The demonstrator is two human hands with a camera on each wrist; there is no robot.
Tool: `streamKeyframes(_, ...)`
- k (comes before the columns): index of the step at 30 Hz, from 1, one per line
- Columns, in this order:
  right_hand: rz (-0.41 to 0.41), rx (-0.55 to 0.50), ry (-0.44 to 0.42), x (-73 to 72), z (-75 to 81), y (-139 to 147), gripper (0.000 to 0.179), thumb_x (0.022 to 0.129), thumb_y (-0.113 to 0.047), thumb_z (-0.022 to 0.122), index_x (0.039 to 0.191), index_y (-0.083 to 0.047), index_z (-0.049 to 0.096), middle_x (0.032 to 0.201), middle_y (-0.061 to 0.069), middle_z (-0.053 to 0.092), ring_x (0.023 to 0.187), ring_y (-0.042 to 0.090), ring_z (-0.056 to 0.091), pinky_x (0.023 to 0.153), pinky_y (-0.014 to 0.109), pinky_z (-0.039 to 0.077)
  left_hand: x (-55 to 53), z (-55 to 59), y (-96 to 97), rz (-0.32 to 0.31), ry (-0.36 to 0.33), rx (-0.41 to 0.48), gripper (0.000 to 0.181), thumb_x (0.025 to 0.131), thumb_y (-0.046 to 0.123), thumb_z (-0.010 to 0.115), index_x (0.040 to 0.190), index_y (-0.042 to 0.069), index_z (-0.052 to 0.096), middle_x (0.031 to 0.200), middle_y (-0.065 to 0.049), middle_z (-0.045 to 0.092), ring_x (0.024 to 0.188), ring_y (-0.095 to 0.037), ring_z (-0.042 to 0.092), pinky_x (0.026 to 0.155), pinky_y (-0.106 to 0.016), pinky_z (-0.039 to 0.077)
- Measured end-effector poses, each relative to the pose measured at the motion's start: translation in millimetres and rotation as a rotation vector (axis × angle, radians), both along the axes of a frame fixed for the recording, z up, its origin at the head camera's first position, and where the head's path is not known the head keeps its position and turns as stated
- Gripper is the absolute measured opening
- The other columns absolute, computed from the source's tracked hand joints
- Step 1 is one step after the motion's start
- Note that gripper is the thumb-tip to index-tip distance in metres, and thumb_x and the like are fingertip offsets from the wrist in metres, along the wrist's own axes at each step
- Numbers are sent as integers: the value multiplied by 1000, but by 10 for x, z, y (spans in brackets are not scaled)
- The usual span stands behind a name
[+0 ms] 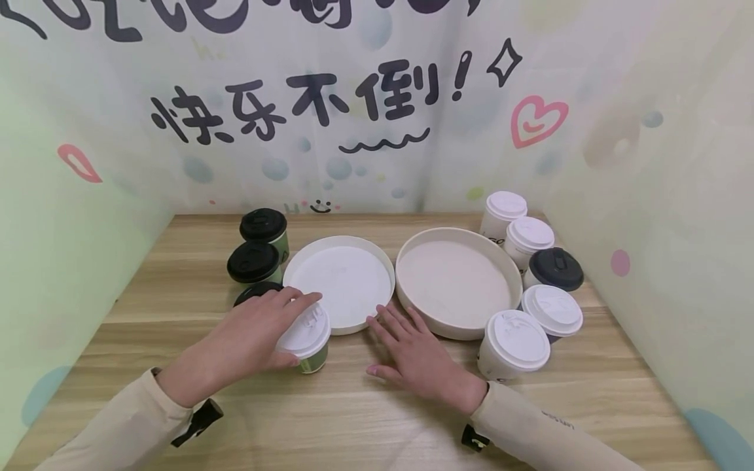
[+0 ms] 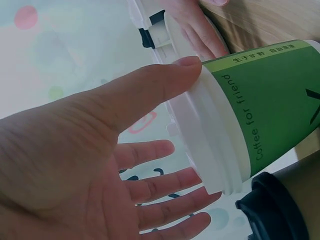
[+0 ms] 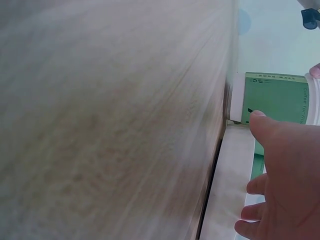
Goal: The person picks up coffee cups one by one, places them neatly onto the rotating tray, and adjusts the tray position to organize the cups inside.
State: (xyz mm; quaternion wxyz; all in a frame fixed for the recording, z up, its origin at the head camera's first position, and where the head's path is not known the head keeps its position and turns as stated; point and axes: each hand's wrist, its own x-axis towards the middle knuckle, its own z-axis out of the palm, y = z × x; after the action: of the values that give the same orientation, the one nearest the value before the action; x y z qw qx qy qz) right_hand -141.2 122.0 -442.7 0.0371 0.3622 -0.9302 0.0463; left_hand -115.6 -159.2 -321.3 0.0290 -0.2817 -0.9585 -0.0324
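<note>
A green paper cup with a white lid (image 1: 314,358) stands upright front left; its label shows large in the left wrist view (image 2: 260,107). My left hand (image 1: 253,337) reaches over it. The thumb lies against the lid's edge, and the spread fingers (image 2: 165,185) extend past the lid's other side. My right hand (image 1: 421,360) is palm down, fingers spread, at the near side of two round trays: a white one (image 1: 297,258) and a deeper cream one (image 1: 432,322). Its fingertips overlap the rims in the head view; I cannot tell whether they touch.
Black-lidded cups (image 1: 253,261) line up beyond my left hand, left of the white tray. Right of the cream tray runs a row of several cups, mostly white-lidded (image 1: 518,340), one black-lidded (image 1: 556,268). A printed curtain (image 1: 353,176) closes the table's back and sides.
</note>
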Motion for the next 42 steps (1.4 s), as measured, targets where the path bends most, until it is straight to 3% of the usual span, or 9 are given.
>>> streamKeyframes(9, -3, 17, 17, -5, -12, 9, 83, 95, -66, 43, 158, -15, 25, 165, 11, 25, 153, 29, 24, 125, 57, 17, 8, 97, 25, -15, 47, 21, 87, 66, 38, 89, 139, 11, 51, 122, -11, 64, 99, -30, 65, 80, -44, 57)
streamKeyframes(15, -1, 26, 9, -7, 1, -2, 83, 95, -66, 42, 158, -15, 24, 165, 11, 23, 153, 30, 24, 124, 57, 17, 21, 227, 60, -28, 59, 33, 85, 69, 38, 87, 140, 10, 51, 123, -12, 64, 97, -30, 66, 81, -45, 57)
streamKeyframes(22, -3, 31, 16, 3, 5, -5, 83, 95, -67, 42, 158, -15, 25, 165, 12, 25, 153, 30, 24, 124, 57, 20, 22, 377, 125, -40, 87, 34, 86, 71, 40, 85, 142, 8, 49, 126, -13, 63, 106, -31, 65, 86, -46, 56)
streamKeyframes(27, -7, 38, 24, 9, -3, -9, 83, 94, -67, 42, 158, -16, 25, 164, 12, 26, 153, 30, 25, 124, 57, 20, -4, 453, 185, -52, 126, 41, 84, 72, 40, 85, 142, 7, 50, 126, -13, 63, 109, -30, 63, 85, -44, 56)
streamKeyframes(42, -13, 26, -6, 11, -20, -12, 84, 94, -67, 44, 158, -16, 23, 165, 12, 23, 154, 30, 21, 124, 57, 18, -175, 537, 351, -9, 107, -20, 84, 76, 43, 82, 145, 10, 47, 132, -14, 59, 107, -32, 64, 87, -45, 57)
